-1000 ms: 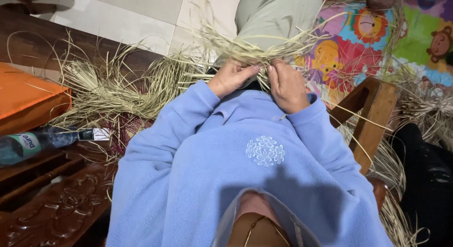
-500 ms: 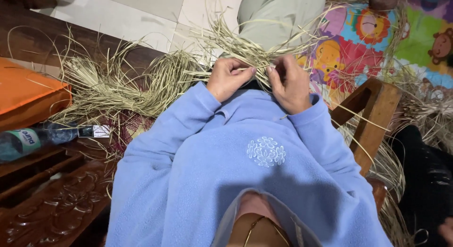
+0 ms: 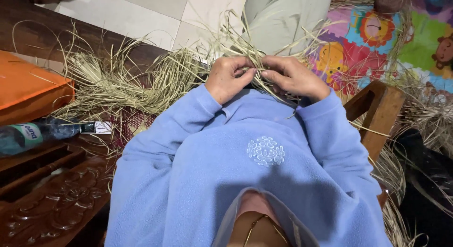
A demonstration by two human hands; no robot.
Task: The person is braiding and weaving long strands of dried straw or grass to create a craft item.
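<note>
Both hands meet over my lap on a bundle of dry straw strands (image 3: 245, 51). My left hand (image 3: 230, 78) is closed around several strands, thumb pressing toward the other hand. My right hand (image 3: 293, 77) pinches the same strands, fingertips touching the left thumb. Loose ends fan upward over a grey-green cloth (image 3: 283, 18). My light blue sleeves and jumper (image 3: 245, 162) fill the lower middle of the view.
A big heap of straw (image 3: 122, 84) lies to the left. An orange cushion (image 3: 26, 89) and a plastic bottle (image 3: 42, 133) sit at far left above carved dark wood (image 3: 52, 204). A wooden stool (image 3: 377, 115), colourful play mat (image 3: 377, 44) and more straw (image 3: 429, 115) lie right.
My hands have drawn closer together, fingertips now meeting on the strands. The view has shifted slightly, showing the hands lower in the frame.
</note>
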